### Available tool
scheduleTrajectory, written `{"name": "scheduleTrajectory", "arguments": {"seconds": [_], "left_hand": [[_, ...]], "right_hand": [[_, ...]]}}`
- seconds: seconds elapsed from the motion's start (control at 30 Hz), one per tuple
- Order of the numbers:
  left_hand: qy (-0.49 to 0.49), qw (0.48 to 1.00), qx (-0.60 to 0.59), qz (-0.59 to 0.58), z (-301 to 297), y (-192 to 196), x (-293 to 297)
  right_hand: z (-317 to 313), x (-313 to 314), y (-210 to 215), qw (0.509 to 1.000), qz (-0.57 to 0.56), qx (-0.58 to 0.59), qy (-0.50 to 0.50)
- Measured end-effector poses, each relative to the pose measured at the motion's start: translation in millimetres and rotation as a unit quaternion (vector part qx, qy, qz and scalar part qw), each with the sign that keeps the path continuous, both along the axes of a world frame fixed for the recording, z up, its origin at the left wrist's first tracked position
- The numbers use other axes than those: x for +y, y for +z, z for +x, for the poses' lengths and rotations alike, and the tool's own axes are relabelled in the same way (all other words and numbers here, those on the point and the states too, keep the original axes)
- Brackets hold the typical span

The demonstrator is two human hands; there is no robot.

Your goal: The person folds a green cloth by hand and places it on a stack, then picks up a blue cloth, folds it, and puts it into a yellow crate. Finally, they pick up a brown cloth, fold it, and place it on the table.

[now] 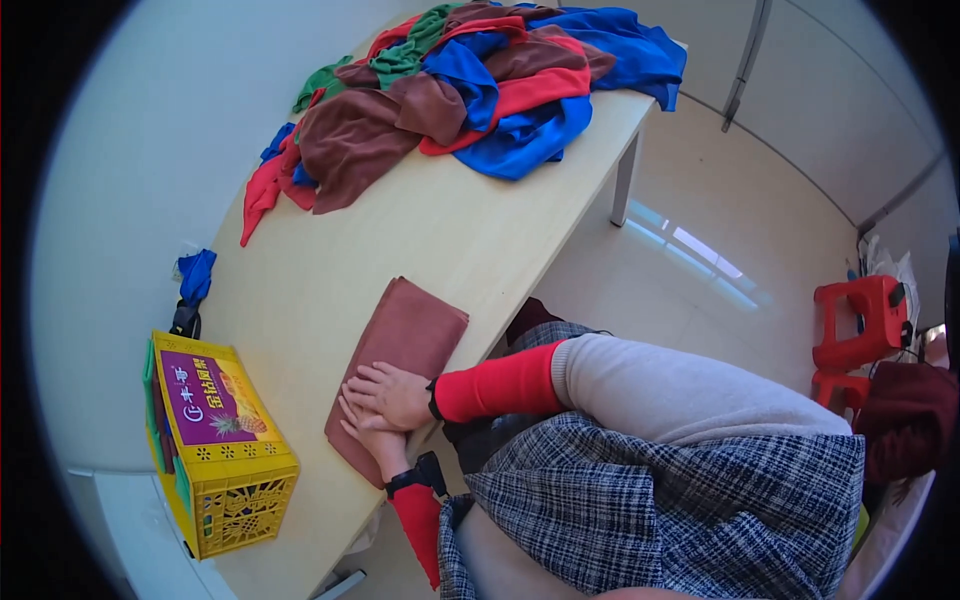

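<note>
A brown cloth (412,318), folded into a flat oblong, lies near the front edge of the table. My right hand (392,394) rests flat on it with the fingers stretched out. Just below, my left hand (376,442) is also laid on the cloth, its fingers partly covered by the right hand. Neither hand grips anything; both press on the upper face of the fabric. A dark band sits on each wrist, and both lower sleeves are red.
A loose heap of brown, red, blue and green cloths (360,135) covers the far end of the table (300,270). To the left stands a yellow plastic crate (245,500) holding folded cloths. Red stools (855,318) are on the floor at the right.
</note>
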State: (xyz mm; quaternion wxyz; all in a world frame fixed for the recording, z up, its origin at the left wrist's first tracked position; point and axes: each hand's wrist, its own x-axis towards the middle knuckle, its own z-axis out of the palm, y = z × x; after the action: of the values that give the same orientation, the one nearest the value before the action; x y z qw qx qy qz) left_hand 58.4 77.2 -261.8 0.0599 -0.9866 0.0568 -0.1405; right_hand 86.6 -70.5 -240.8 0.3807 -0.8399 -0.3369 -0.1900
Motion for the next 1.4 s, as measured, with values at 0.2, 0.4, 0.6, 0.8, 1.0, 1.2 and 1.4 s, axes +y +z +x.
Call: {"name": "scheduleTrajectory", "arguments": {"seconds": [0.2, 0.4, 0.6, 0.8, 1.0, 1.2, 1.4], "left_hand": [[0.072, 0.991, 0.073, -0.089, 7.4, 33.3, -27.9], [0.117, 0.991, 0.034, -0.057, -5.3, 23.0, 9.0], [0.151, 0.981, 0.030, -0.116, -14.3, 23.0, 34.3], [0.179, 0.972, 0.028, -0.148, -25.1, 23.7, 50.6], [0.226, 0.972, 0.008, -0.065, -33.2, 40.2, 33.3], [0.051, 0.997, -0.006, -0.056, -15.5, 38.4, -15.8], [0.019, 0.994, 0.039, -0.103, -7.1, 27.4, -14.3]], "right_hand": [[26.2, -71.2, 8.9, 0.982, -0.177, 0.018, -0.064], [55.1, -106.6, 13.4, 0.962, -0.257, -0.003, -0.089], [70.2, -129.4, 8.0, 0.945, -0.288, 0.026, -0.152], [75.2, -147.9, 2.6, 0.932, -0.304, 0.015, -0.196], [62.0, -133.4, 21.8, 0.866, -0.417, -0.093, -0.261], [7.4, -38.7, 38.7, 0.970, -0.243, 0.013, -0.028], [13.9, -44.4, 21.1, 0.973, -0.231, 0.019, -0.001]]}}
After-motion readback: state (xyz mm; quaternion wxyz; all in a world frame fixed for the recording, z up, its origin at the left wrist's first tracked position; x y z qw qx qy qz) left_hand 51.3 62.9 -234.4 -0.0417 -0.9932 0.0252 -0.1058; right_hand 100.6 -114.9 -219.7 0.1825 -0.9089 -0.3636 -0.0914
